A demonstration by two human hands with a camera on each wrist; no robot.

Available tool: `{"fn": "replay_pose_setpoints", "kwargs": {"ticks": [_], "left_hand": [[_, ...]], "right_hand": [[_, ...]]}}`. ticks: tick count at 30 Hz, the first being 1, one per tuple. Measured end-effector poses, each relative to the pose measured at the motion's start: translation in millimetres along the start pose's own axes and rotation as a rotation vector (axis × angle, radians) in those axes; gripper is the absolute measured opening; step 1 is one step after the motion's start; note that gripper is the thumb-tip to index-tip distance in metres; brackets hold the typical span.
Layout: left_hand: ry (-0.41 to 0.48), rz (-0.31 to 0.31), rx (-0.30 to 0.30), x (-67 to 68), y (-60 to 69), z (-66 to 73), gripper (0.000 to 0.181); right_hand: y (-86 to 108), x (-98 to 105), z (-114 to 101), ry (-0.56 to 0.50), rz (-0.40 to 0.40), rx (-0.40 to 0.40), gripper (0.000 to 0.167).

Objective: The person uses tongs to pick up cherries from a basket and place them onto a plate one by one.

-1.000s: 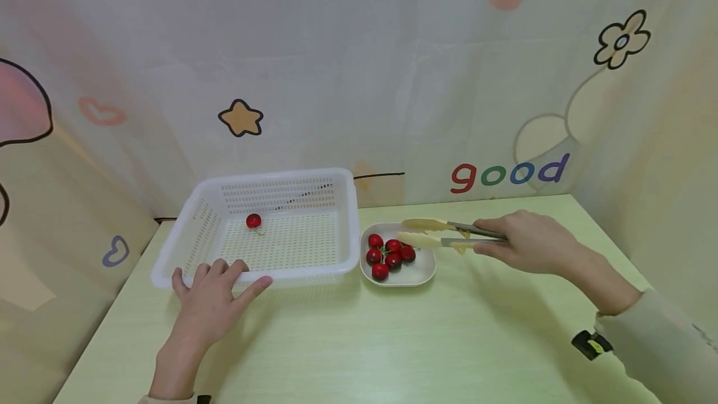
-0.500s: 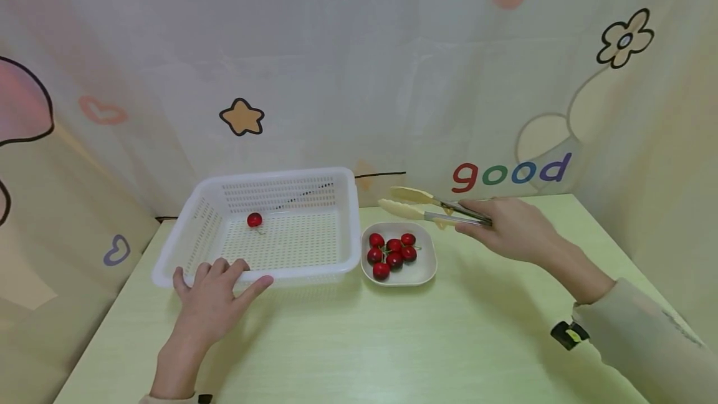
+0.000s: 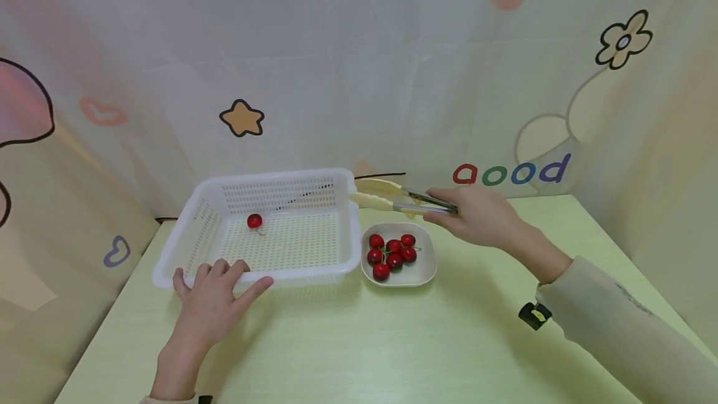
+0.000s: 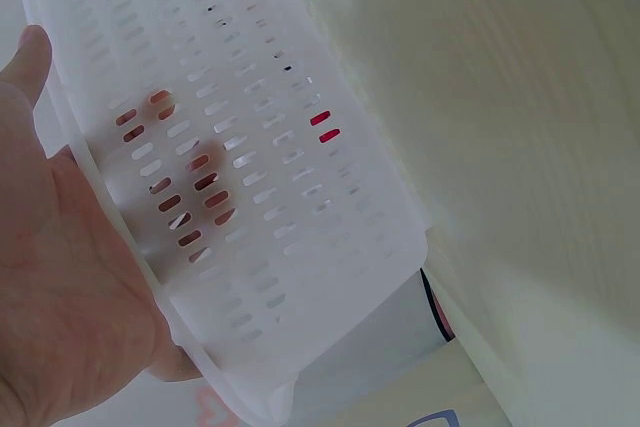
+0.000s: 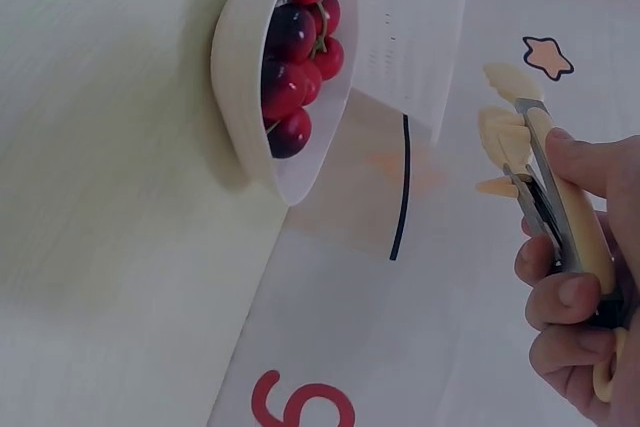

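With fingers over the near rim and inside the wall, my left hand (image 3: 210, 304) grips a white plastic basket (image 3: 314, 274). The fingers show through the basket's slots in the left wrist view. One red cherry (image 3: 255, 221) with a stem lies on the basket floor. My right hand (image 3: 477, 214) holds tongs (image 5: 575, 217) with cream tips and metal arms. The tong tips are apart, nothing visible between them, and overlap the basket's right rim in the head view. Several cherries (image 5: 290, 32) sit in a small white dish (image 3: 423, 276) below the tongs.
Both containers stand on a pale green-yellow table (image 3: 359, 341), the dish just right of the basket. A printed curtain (image 3: 392, 80) hangs close behind the table and along its sides.
My right hand has carried the tongs left and up, away from over the dish to the basket's right edge. The left hand, basket and cherries stay where they were.
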State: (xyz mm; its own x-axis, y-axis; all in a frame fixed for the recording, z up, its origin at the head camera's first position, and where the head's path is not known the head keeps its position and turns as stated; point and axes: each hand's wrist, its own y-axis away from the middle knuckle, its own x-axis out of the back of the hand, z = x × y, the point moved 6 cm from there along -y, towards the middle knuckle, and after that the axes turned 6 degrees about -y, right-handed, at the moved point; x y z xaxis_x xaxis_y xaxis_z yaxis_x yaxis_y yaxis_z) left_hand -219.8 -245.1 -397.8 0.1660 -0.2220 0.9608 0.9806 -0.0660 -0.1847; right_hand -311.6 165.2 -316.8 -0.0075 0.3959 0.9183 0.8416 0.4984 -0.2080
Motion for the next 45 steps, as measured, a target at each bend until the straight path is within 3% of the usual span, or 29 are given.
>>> {"fn": "replay_pose_setpoints", "kwargs": {"ticks": [21,34,45], "left_hand": [[0.002,-0.005,0.001,-1.7,-1.1,-0.2,0.066],[0.002,-0.011,-0.010,-3.0,-1.6,0.7,0.066],[0.000,-0.006,-0.003,-0.3,-0.9,-0.6,0.066]], "right_hand": [[-36.5,-17,-27,0.001,-0.055,0.024,0.053],[-61.7,-30,-46,0.005,-0.059,0.106,0.024],[-79.2,-40,-68,0.046,-0.065,0.142,0.044]]}}
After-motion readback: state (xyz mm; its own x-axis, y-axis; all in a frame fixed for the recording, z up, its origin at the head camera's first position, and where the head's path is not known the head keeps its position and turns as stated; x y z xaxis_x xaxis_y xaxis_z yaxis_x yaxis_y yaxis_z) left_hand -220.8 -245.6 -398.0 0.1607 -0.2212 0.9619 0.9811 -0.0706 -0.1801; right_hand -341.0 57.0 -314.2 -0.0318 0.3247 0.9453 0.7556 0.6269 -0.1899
